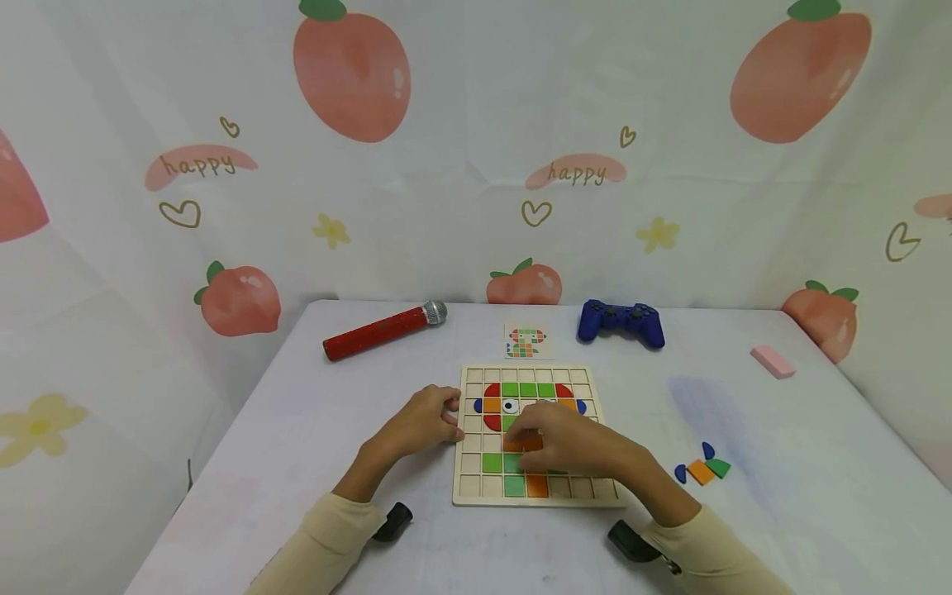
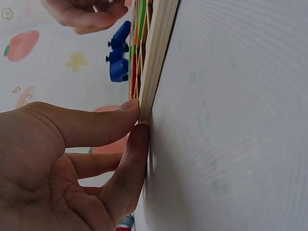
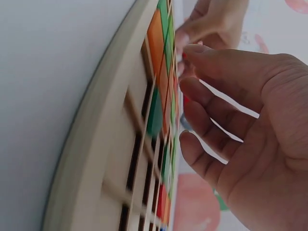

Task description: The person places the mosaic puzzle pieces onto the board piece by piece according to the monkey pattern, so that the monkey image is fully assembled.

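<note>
A wooden grid board lies on the table, set with coloured tiles and a round eye tile. At its left edge, my left hand pinches the rim; the left wrist view shows the thumb and forefinger on the board's wooden side. My right hand hovers low over the middle of the board, covering part of the tiles. Its fingers are bent loosely and apart in the right wrist view, holding nothing visible, near the orange tile and green tiles.
Behind the board lies a pattern card, with a red microphone to its left and a blue game controller to its right. Several loose tiles, including an orange square, lie right of the board. Farther right is a pink block.
</note>
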A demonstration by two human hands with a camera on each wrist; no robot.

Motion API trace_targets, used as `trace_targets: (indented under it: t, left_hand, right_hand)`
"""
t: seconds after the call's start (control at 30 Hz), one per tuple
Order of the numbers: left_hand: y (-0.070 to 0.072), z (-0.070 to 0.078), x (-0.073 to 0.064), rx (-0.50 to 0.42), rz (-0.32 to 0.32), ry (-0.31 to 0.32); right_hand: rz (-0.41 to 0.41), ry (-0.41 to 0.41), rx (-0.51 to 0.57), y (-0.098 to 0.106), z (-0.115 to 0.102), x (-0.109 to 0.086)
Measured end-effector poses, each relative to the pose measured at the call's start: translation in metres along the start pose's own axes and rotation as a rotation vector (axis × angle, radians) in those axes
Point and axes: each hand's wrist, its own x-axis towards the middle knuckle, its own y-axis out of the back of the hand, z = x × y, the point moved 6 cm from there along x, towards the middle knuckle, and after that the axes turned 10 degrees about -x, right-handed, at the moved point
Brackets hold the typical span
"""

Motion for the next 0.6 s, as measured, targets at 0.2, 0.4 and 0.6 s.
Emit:
trace_targets:
  t: [0.2, 0.4, 0.6]
  left_hand:
    - [0.000, -0.001, 0.000, -0.001, 0.005, 0.004]
    - [0.000, -0.004, 0.000, -0.001, 0.002, 0.007]
    - [0.000, -0.003, 0.000, -0.003, 0.001, 0.004]
  right_hand:
    - [0.042, -0.030, 0.001, 0.010, 0.022, -0.020]
    - [0.082, -0.069, 0.025, 0.022, 0.044, -0.039]
    - [0.106, -0.111, 0.026, 0.034, 0.066, -0.058]
